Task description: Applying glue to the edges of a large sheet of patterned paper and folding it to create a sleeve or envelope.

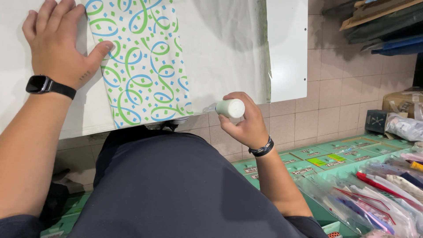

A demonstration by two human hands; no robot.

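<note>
— Where does the patterned paper (143, 61) lie from the right hand (244, 121)?

— To its left, on the white counter (288, 48). The paper's long axis runs away from the person, its near edge at the counter's front edge. The right hand sits at that front edge, just beside the paper's lower right corner.

— What does it grip?

— It is curled tight around a white glue bottle (229, 108), tip pointing left toward the paper.

— And the left hand (55, 39)?

— Nearer: spread flat, thumb pressing the paper's left edge.

Green boxes (317, 161) on tiled floor (335, 97); clear plastic packets (374, 194) at right.
</note>
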